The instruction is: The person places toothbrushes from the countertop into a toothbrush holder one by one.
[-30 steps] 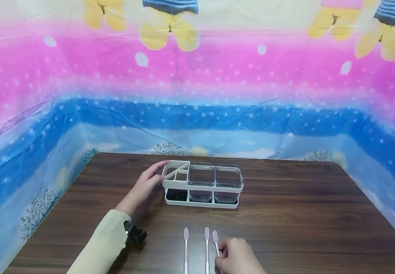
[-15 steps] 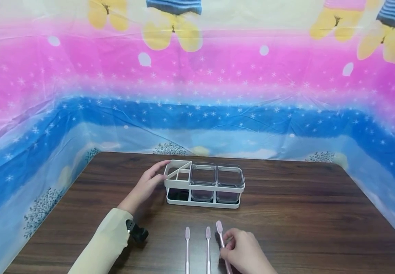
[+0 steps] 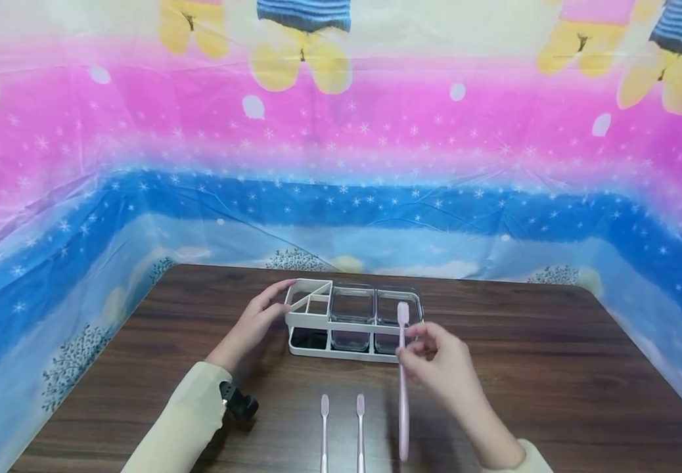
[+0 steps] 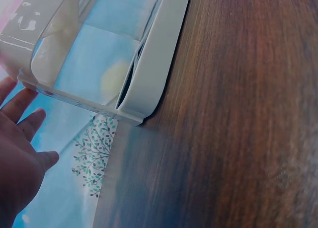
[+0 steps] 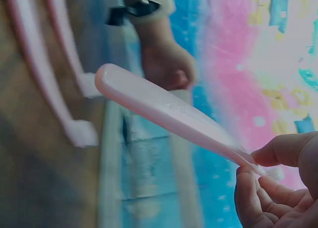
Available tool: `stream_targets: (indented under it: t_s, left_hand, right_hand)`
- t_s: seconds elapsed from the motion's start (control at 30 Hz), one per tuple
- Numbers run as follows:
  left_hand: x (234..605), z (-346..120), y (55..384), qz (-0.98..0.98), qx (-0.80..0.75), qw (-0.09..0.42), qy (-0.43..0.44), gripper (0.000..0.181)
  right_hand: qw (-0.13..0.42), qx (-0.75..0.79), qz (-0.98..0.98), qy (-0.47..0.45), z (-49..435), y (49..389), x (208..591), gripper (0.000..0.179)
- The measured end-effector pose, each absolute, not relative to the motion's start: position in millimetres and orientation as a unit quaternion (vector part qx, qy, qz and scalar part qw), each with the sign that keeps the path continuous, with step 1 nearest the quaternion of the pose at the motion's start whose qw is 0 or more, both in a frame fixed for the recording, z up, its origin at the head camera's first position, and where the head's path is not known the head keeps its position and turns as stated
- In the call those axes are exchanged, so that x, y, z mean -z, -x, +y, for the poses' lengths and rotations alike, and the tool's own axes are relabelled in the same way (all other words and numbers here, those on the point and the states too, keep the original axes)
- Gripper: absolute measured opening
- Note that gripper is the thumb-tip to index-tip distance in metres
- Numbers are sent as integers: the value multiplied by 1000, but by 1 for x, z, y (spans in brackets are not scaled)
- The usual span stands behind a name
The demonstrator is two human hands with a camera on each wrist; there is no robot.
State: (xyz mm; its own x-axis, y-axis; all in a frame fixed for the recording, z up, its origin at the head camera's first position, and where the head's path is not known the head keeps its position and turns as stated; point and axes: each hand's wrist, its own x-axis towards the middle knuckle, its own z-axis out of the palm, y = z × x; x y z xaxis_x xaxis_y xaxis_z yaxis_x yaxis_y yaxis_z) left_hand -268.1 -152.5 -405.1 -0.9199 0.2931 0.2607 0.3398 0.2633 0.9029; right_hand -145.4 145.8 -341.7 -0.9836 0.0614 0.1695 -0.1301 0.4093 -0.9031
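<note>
Right hand (image 3: 441, 361): grip closed, thumb and fingertips pinching the slim neck of a glossy pale-pink plastic toothbrush (image 3: 403, 414), which is raised off the dark wood-grain table (image 3: 542, 394) before the right end of a two-tier white rack (image 3: 309, 320) holding two clear square cups (image 3: 351, 303). Left hand (image 3: 258, 318): grip apart, fingers extended against the rack's left end (thumb contact not certain). Two matching pink toothbrushes (image 3: 361, 427) lie side by side on the table. Advised: pinch firmly, since the long handle could swivel; carry it clear of the rack's rim; brace the rack lightly.
</note>
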Motion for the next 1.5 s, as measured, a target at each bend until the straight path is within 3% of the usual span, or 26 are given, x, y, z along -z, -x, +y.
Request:
stream_targets:
  t_s: [0.6, 1.07, 1.5]
  left_hand:
    - [408, -152, 268, -790, 579, 24, 200, 49]
    - [408, -153, 266, -790, 583, 16, 187, 49]
    - [407, -151, 266, -788, 583, 28, 193, 50]
  right_hand:
    - [119, -569, -810, -82, 116, 218, 252, 34]
    - [112, -611, -770, -144, 91, 255, 254, 35]
    - [117, -581, -789, -163, 70, 268, 266, 30]
